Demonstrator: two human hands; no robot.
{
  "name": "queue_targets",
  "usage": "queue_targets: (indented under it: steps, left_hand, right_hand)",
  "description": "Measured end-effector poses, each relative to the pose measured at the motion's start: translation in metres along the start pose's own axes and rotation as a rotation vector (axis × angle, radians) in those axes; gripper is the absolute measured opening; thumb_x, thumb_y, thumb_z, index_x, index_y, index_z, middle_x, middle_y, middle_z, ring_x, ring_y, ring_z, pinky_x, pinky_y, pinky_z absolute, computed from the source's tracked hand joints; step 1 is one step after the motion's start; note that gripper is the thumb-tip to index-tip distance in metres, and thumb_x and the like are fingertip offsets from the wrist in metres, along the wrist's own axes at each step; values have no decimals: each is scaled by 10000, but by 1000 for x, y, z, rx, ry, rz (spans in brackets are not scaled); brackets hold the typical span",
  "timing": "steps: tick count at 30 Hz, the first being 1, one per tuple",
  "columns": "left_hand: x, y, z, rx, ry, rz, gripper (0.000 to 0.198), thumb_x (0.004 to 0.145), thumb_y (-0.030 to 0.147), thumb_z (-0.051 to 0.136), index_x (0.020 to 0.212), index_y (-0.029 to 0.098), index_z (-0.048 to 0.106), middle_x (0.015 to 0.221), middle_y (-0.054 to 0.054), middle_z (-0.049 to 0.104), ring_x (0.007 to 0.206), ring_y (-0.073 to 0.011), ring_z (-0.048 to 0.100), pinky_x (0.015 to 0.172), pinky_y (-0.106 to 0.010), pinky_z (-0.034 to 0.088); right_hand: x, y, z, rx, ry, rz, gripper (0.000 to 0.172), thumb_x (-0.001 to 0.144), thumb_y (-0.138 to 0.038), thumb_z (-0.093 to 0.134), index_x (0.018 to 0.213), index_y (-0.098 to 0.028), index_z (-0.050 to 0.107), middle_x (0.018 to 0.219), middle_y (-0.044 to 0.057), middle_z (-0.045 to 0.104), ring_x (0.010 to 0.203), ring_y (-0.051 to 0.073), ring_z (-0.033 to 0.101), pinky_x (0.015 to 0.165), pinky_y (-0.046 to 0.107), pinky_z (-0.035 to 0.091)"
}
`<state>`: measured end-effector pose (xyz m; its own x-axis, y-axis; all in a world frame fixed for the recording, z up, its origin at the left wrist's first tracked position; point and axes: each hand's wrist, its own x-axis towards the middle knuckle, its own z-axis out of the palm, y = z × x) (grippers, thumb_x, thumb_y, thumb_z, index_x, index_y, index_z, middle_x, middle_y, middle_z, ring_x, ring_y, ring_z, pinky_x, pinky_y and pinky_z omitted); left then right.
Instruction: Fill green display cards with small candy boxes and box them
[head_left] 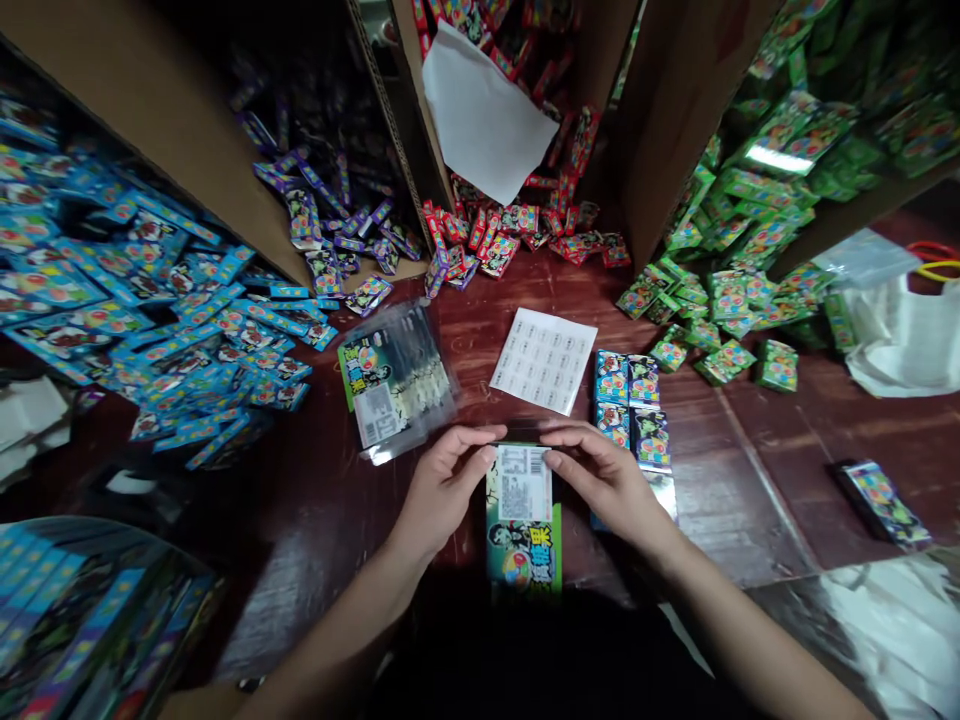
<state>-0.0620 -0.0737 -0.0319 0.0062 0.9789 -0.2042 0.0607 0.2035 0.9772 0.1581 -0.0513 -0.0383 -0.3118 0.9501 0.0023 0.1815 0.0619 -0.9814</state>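
Before me, a printed plastic candy pouch (523, 550) in green and black, with a white label near its upper end, is held at that end by both hands. My left hand (455, 478) pinches its upper left corner between thumb and fingers. At the upper right corner, my right hand (600, 475) grips it the same way. Left of my hands lies a fanned stack of similar pouches (397, 378). Past my fingertips is a white sheet of small round stickers (545, 360). Small blue and purple candy boxes (634, 405) stand in rows beside my right hand, which partly covers them.
Blue boxes (172, 310) heap at left. Purple boxes (330, 220), red boxes (517, 230) and green boxes (735, 290) spill from cardboard cartons (675, 110) at the back. A dark box (885, 503) lies right; a filled clear bag (82, 620) stands lower left.
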Motion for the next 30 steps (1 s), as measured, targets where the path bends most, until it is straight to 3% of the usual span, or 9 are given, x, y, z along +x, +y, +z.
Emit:
queue_targets:
  steps: [4,7,10,14,21,24,26,28,30]
  left_hand:
    - [4,11,-1,29,-1,-13,245,923,297,606,1149,206,632,1127,-62,739,1060,-194,673,960,-375,514]
    - [4,19,-4,119,-48,-34,220,933,358,598,1050,211,713,1112,-56,748,1044,-207,678,954,-376,512]
    - [7,25,-7,142,-80,-61,196,891,359,658,979,200,730,1027,-50,760,950,-201,692,896,-364,529]
    - [15,33,-11,111,-103,-113,171,855,340,694,901,177,713,909,-45,757,868,-186,693,841,-347,535]
    - [17,31,-22,80,-269,-111,238,832,368,734,1002,202,732,1050,-55,763,954,-200,706,906,-391,552]
    - [19,22,-23,79,-262,-59,174,820,318,747,938,196,711,1041,-49,756,967,-191,704,922,-384,549]
    - [24,17,-22,100,-267,-39,129,840,314,733,883,195,709,1027,-49,756,960,-184,705,921,-374,545]
    - [31,13,-20,126,-294,-34,125,847,314,731,864,192,708,1019,-50,757,946,-183,708,910,-367,547]
    - [37,10,-18,156,-331,-10,118,856,306,723,865,190,703,1019,-51,755,946,-184,708,905,-363,548]
  right_hand:
    - [4,-3,-3,-1,1,-35,294,953,-332,631,1245,-302,642,1195,48,709,1124,212,664,1014,427,530]
    - [9,-12,-5,-36,-70,-3,204,913,-371,683,1086,-277,733,1119,45,742,1049,218,690,968,412,551]
    - [17,-23,-3,-7,-73,124,199,866,-428,722,911,-236,748,960,36,761,880,199,702,843,368,575]
    - [27,-32,-1,107,-23,333,279,777,-451,794,880,-203,720,858,14,741,732,155,664,741,322,557]
    - [17,-22,-15,171,-176,411,292,836,-484,742,994,-241,772,1014,29,778,869,184,709,847,368,570]
    - [15,-20,-20,123,-223,310,268,858,-475,723,1020,-265,761,1073,26,769,944,203,716,883,400,580]
    - [29,-21,-26,1,-307,164,216,907,-452,673,983,-269,758,1128,33,749,1038,213,702,962,423,552]
    - [59,-21,-35,-204,-315,-24,213,942,-428,630,1018,-268,748,1207,55,713,1134,231,664,1031,448,508]
    - [102,-18,-46,-459,-191,-164,281,947,-409,620,1163,-249,700,1285,98,662,1225,263,602,1091,485,446]
